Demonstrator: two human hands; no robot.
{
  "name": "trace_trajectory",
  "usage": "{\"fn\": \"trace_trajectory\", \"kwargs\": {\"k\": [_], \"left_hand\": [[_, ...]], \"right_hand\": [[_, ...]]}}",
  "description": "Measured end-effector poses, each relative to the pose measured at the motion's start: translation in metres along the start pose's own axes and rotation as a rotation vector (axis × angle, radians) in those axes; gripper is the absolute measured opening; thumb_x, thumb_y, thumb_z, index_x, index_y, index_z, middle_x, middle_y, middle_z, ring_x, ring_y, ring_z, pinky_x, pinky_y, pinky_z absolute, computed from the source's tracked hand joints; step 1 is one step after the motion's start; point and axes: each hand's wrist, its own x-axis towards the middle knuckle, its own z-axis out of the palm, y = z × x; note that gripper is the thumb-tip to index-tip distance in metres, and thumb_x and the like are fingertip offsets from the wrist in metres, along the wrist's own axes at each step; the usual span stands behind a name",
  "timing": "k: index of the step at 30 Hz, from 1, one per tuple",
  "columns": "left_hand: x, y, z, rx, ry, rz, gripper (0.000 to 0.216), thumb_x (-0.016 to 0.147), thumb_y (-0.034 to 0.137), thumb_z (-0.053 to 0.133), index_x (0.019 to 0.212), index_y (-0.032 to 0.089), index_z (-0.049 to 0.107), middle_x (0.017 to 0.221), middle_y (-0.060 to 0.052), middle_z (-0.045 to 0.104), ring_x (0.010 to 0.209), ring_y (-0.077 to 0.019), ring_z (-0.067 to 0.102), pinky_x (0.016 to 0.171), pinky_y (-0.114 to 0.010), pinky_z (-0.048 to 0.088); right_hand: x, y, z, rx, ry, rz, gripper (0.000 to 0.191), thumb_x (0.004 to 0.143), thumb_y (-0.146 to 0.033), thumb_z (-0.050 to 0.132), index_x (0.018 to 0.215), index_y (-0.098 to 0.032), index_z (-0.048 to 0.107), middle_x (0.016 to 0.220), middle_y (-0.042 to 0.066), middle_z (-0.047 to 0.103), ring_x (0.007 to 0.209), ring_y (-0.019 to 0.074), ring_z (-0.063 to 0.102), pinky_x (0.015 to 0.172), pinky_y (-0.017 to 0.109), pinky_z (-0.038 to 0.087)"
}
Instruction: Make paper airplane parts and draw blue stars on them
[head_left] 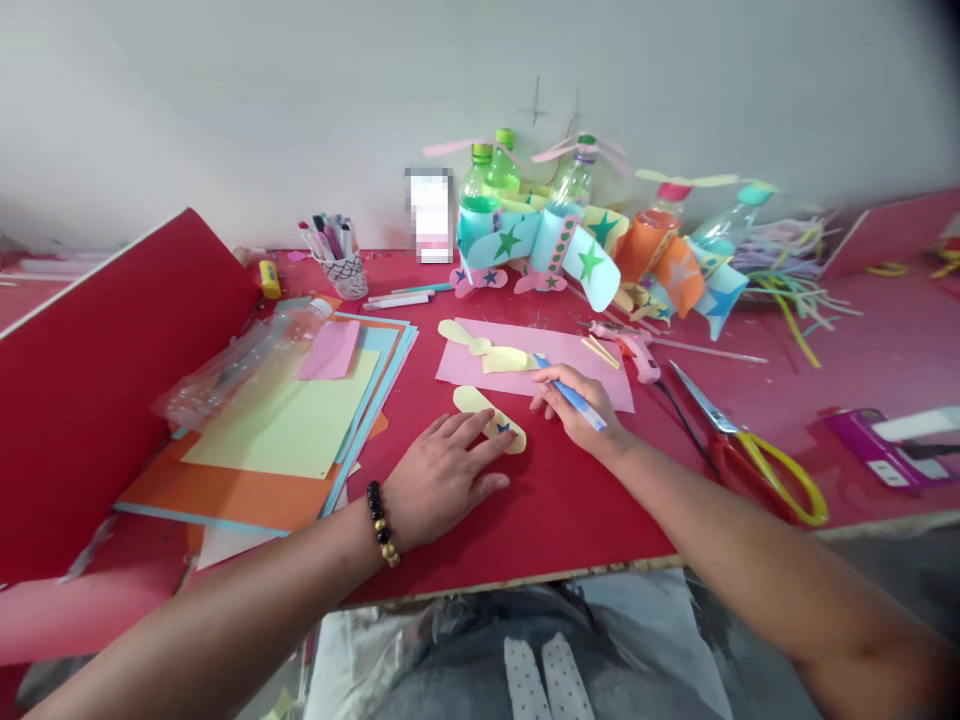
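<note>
On the red table [570, 520], the left hand [442, 480] lies open on a yellow paper cutout [487, 415]; the right hand [574, 410] grips a blue marker [576, 397]. Paper-decorated bottles [480, 190] stand far, by a white wall [225, 110].

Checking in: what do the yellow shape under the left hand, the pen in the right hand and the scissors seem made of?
The yellow cut-out looks like matte card or thick paper, flat with crisp cut edges. The blue pen in the right hand seems smooth plastic, by its sheen. The scissors have shiny steel-looking blades and moulded plastic handles in yellow and red.
</note>
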Motion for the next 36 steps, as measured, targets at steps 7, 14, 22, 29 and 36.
{"fn": "trace_trajectory", "kwargs": {"k": [7, 14, 22, 29, 36], "left_hand": [[0.006, -0.017, 0.0, -0.05, 0.184, -0.067, 0.042, 0.1, 0.035, 0.037, 0.134, 0.015, 0.052, 0.134, -0.011, 0.057, 0.126, -0.0247, 0.047, 0.108, -0.042, 0.04], [0.014, -0.043, 0.021, 0.005, 0.147, -0.178, 0.051, 0.098, 0.036, 0.038, 0.145, 0.015, 0.04, 0.146, -0.016, 0.045, 0.137, -0.0296, 0.037, 0.111, -0.052, 0.034], [0.019, -0.045, 0.015, -0.067, 0.208, -0.166, 0.049, 0.097, 0.036, 0.037, 0.14, 0.013, 0.047, 0.123, -0.014, 0.063, 0.123, -0.0271, 0.05, 0.104, -0.045, 0.041], [0.02, -0.045, 0.008, -0.157, 0.242, -0.187, 0.041, 0.096, 0.034, 0.039, 0.124, 0.016, 0.062, 0.11, -0.01, 0.069, 0.109, -0.0252, 0.058, 0.096, -0.04, 0.047], [0.019, -0.041, 0.004, -0.276, 0.295, -0.24, 0.034, 0.093, 0.033, 0.043, 0.108, 0.02, 0.071, 0.108, -0.006, 0.072, 0.102, -0.0236, 0.064, 0.092, -0.037, 0.05]], "right_hand": [[-0.001, 0.001, 0.007, -0.149, 0.039, -0.065, 0.012, 0.093, -0.029, 0.05, 0.096, -0.021, 0.058, 0.066, 0.0, 0.067, 0.061, 0.0151, 0.065, 0.066, 0.026, 0.049], [-0.002, -0.001, 0.011, -0.264, 0.067, -0.121, 0.012, 0.092, -0.027, 0.048, 0.096, -0.022, 0.058, 0.068, 0.001, 0.067, 0.064, 0.0172, 0.067, 0.068, 0.026, 0.048], [0.0, 0.001, 0.011, -0.351, 0.092, -0.153, 0.015, 0.092, -0.03, 0.047, 0.097, -0.022, 0.058, 0.069, 0.003, 0.069, 0.067, 0.0204, 0.068, 0.069, 0.028, 0.048], [0.0, 0.0, 0.01, -0.369, 0.092, -0.176, 0.016, 0.092, -0.03, 0.046, 0.097, -0.021, 0.058, 0.072, 0.004, 0.07, 0.067, 0.0204, 0.068, 0.069, 0.029, 0.048], [0.0, 0.0, 0.01, -0.351, 0.095, -0.18, 0.015, 0.091, -0.03, 0.047, 0.097, -0.022, 0.058, 0.076, 0.005, 0.071, 0.07, 0.0212, 0.069, 0.069, 0.029, 0.049]]}}
